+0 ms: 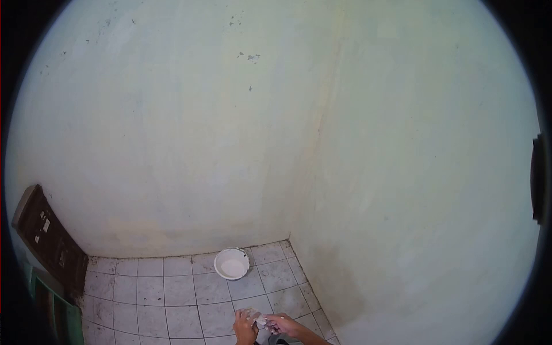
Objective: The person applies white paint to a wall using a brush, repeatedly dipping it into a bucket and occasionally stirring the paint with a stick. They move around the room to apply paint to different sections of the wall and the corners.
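Panel of dark wood [49, 237] at far left, tilted back against the pale green wall [172, 115], likely propped there because nothing else holds it upright. Just below it, near the picture's edge, something green [56, 315], too cut off to name.

Further right, grey-white tiled floor [172, 299], grimy along the joints. Near the corner where the two walls meet, round white bowl [232, 264], flat on the tiles with the mouth up, pale inside; whether filled or dry, cannot tell. Well apart from both hands, probably set down within a forward reach.

At the bottom edge, left hand [244, 328], fingers curled in and closed on one side of a small whitish wad [261, 319]. Cloth or crumpled paper, too small to say. Wad held low above the floor tiles, between the two hands, touching both.

Just right of it, right hand [283, 325], fingertips pressed together in a pinch on the wad's other side, forearm running off toward the lower right. Both hands meeting on so small a piece suggests one steadying and the other working at it.

Beyond, second wall [431, 172], bare and stained darker toward the floor. At the far right edge, dark object [537, 178], not identifiable.
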The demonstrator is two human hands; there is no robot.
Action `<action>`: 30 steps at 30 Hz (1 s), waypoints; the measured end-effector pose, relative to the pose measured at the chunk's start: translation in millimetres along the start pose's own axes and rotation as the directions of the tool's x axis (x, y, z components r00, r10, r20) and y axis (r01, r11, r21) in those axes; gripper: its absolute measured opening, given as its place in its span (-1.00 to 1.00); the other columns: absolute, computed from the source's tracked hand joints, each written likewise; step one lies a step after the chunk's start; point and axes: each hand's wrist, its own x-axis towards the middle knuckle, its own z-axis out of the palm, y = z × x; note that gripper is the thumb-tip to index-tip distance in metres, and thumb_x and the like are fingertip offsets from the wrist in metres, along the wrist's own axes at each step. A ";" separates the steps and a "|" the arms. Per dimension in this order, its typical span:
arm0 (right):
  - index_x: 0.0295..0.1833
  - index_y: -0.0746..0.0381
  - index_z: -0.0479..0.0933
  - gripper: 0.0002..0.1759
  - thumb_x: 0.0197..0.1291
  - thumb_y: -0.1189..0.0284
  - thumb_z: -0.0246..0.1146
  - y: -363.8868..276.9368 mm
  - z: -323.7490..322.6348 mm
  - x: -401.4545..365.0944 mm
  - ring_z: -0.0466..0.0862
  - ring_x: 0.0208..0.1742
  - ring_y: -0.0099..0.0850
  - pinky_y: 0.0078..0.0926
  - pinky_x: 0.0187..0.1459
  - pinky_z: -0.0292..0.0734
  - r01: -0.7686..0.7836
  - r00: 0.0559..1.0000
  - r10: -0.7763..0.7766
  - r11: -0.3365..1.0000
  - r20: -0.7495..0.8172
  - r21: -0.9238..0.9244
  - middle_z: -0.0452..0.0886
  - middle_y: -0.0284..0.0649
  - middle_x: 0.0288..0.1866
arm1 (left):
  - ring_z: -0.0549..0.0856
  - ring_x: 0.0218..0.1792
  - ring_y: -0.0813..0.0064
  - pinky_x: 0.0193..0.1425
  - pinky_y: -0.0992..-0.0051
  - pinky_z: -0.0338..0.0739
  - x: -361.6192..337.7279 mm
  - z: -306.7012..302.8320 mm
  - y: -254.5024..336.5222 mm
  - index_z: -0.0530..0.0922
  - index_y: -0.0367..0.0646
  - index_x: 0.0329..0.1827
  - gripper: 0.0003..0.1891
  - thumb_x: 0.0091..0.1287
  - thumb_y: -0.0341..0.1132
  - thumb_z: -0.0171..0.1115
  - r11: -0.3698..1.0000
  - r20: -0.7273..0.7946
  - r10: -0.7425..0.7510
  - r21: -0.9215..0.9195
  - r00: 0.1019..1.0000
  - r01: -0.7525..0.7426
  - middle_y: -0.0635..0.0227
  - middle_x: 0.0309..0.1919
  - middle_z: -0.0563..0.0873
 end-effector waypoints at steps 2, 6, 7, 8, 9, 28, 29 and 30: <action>-0.31 0.17 0.55 -0.65 0.11 0.07 0.25 1.9 1.3 3.0 0.44 -0.53 -0.66 -0.72 -0.51 0.28 -0.021 1.000 0.021 0.999 -0.002 -0.033 0.54 -0.41 -0.46 | 0.54 -0.24 0.14 -0.30 0.32 0.52 -2.3 -1.4 -1.4 0.66 -0.02 -0.35 -0.61 -0.28 -0.61 0.15 1.000 0.010 -0.003 0.018 1.000 0.003 0.29 -0.33 0.61; -0.32 0.18 0.54 -0.71 0.12 0.16 0.27 6.4 1.3 8.4 0.45 -0.53 -0.65 -0.70 -0.49 0.29 0.001 1.000 -0.001 0.999 0.003 -0.041 0.53 -0.41 -0.47 | 0.52 -0.13 0.10 -0.24 0.28 0.53 -4.5 -5.0 -2.7 0.66 0.02 -0.31 -0.60 -0.27 -0.61 0.18 0.999 0.040 -0.034 0.015 0.999 0.033 0.25 -0.24 0.60; -0.32 0.20 0.53 -0.72 0.13 0.19 0.26 6.6 2.4 9.6 0.45 -0.52 -0.64 -0.68 -0.49 0.30 0.007 1.000 -0.007 1.000 -0.003 -0.030 0.53 -0.40 -0.47 | 0.51 -0.13 0.10 -0.24 0.28 0.53 -3.1 -7.0 -1.9 0.66 0.01 -0.29 -0.59 -0.27 -0.61 0.18 0.999 0.044 -0.033 0.025 0.998 0.032 0.24 -0.24 0.60; -0.32 0.22 0.53 -0.73 0.14 0.21 0.26 8.3 3.1 11.6 0.45 -0.52 -0.63 -0.67 -0.48 0.32 0.013 1.000 -0.013 1.000 -0.008 -0.020 0.53 -0.39 -0.47 | 0.50 -0.13 0.10 -0.23 0.29 0.52 -1.4 -9.8 -0.9 0.65 -0.01 -0.27 -0.57 -0.27 -0.61 0.17 0.999 0.047 -0.033 0.035 0.998 0.031 0.22 -0.24 0.59; -0.32 0.22 0.53 -0.74 0.13 0.22 0.26 10.9 1.7 16.0 0.45 -0.52 -0.63 -0.67 -0.47 0.32 0.015 1.000 -0.015 1.000 0.010 0.000 0.53 -0.39 -0.47 | 0.49 -0.12 0.08 -0.20 0.27 0.51 1.0 -12.8 0.4 0.64 -0.01 -0.24 -0.57 -0.24 -0.61 0.19 0.997 0.065 -0.060 0.053 0.996 0.056 0.21 -0.20 0.58; -0.30 0.25 0.51 -0.83 0.15 0.36 0.23 9.3 -25.3 15.3 0.48 -0.46 -0.58 -0.63 -0.42 0.37 0.184 0.970 -0.171 0.981 -0.175 0.061 0.50 -0.36 -0.43 | 0.62 -0.61 0.24 -0.46 0.38 0.46 -12.8 -19.2 -45.3 0.48 -0.33 -0.62 -0.69 0.29 -0.35 0.07 0.717 0.219 -0.627 -0.215 0.748 0.663 0.16 -0.72 0.59; -0.29 0.25 0.50 -0.84 0.15 0.36 0.23 7.6 -29.7 15.0 0.48 -0.45 -0.58 -0.63 -0.42 0.38 0.198 0.967 -0.188 0.979 -0.174 0.044 0.50 -0.37 -0.42 | 0.64 -0.59 0.29 -0.45 0.41 0.47 -9.7 -18.4 -41.0 0.48 -0.34 -0.62 -0.68 0.30 -0.36 0.05 0.689 0.253 -0.632 -0.249 0.733 0.680 0.15 -0.71 0.60; -0.29 0.25 0.50 -0.84 0.16 0.37 0.23 4.4 -33.3 12.6 0.48 -0.44 -0.58 -0.63 -0.42 0.38 0.198 0.966 -0.185 0.979 -0.180 0.054 0.50 -0.37 -0.42 | 0.65 -0.59 0.33 -0.45 0.43 0.48 -10.4 -12.4 -39.4 0.50 -0.35 -0.62 -0.68 0.30 -0.37 0.05 0.663 0.286 -0.628 -0.289 0.724 0.690 0.16 -0.70 0.61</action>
